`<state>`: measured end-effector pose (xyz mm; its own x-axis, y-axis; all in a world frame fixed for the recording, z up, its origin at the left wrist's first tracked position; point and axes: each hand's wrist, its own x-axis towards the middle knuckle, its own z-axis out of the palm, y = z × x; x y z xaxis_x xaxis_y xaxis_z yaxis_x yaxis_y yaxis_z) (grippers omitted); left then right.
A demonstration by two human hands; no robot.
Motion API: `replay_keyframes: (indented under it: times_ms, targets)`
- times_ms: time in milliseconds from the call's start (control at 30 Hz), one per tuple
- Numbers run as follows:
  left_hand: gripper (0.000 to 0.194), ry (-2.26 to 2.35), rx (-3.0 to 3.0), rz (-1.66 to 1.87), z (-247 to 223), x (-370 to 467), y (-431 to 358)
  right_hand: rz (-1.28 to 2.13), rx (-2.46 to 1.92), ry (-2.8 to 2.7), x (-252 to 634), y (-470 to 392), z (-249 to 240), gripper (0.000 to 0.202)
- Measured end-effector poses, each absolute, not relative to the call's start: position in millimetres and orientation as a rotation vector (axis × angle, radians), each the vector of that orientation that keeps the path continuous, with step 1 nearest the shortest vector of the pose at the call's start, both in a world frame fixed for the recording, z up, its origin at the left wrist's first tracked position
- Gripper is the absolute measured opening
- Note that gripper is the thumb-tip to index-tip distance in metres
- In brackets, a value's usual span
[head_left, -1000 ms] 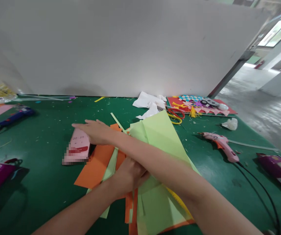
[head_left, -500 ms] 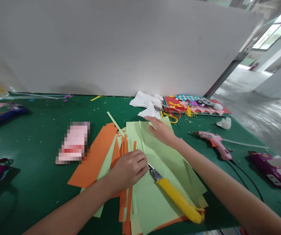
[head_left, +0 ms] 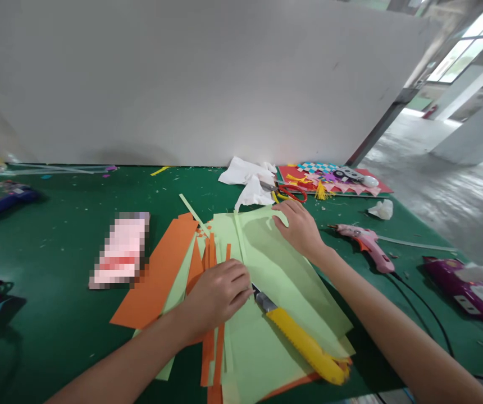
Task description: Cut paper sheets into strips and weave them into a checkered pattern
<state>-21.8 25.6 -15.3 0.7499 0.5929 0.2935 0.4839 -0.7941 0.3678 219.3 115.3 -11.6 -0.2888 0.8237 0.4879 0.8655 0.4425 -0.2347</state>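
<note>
Near the centre, my left hand (head_left: 220,294) rests on the papers with its fingers curled together; what they pinch, if anything, is hidden. Its fingertips are beside the blade end of a yellow-handled utility knife (head_left: 304,342), which lies on a light green paper sheet (head_left: 275,269). My right hand (head_left: 302,227) is closed on the far right corner of this sheet, thumb below and fingers above, and the sheet bends there. Orange strips (head_left: 220,353) lie partly under my left hand. An orange paper sheet (head_left: 157,275) is fanned out to their left.
Scissors (head_left: 290,192) and white crumpled tissue (head_left: 247,177) lie beyond the papers. At right are a pink glue gun (head_left: 368,244) with its cord and a purple power strip (head_left: 469,286). A blurred pink item (head_left: 119,252) is at left. A grey panel (head_left: 182,84) stands behind.
My right hand has shifted slightly right from lying over the green sheet's far edge, and its fingers have curled round the corner. My left hand stays nearly in place.
</note>
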Motion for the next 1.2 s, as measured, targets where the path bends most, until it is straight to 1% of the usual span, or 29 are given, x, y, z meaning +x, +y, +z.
replay_keyframes:
  times_ms: [167,267,400,467,533,667,800,933,1100,1200]
  targets:
    - [0.015,0.851,2.677,0.568,-14.8,-21.6,25.9,-0.082,-1.404,-2.294,195.0,91.7,-23.8,0.029]
    - [0.015,0.856,2.679,0.563,-13.4,-21.6,25.4,-0.088,-1.474,-2.331,195.5,90.9,-23.3,0.03]
    - [0.017,0.841,2.679,0.579,-12.4,-21.6,24.4,-0.159,-1.731,-2.219,217.7,130.1,-0.5,0.033]
    - [0.017,0.842,2.676,0.582,-12.4,-21.5,24.3,-0.159,-1.878,-2.193,228.2,158.2,9.8,0.03]
    - [0.016,0.848,2.674,0.579,-12.6,-21.4,24.4,-0.122,-2.019,-2.203,234.2,182.7,14.8,0.027]
    - [0.014,0.846,2.68,0.581,-13.7,-21.9,24.5,-0.057,-2.182,-2.23,237.6,208.3,15.0,0.034]
    - [0.012,0.854,2.681,0.556,-15.4,-22.9,24.2,0.083,-2.163,-2.323,243.5,214.6,20.2,0.034]
    - [0.012,0.851,2.672,0.552,-15.4,-22.5,24.5,0.213,-2.088,-2.429,250.3,223.4,37.1,0.031]
    - [0.011,0.849,2.676,0.573,-14.7,-21.4,24.8,0.184,-2.061,-2.457,251.1,231.6,59.4,0.03]
    - [0.01,0.855,2.669,0.569,-14.5,-21.6,24.5,0.165,-2.041,-2.466,244.0,221.9,54.1,0.032]
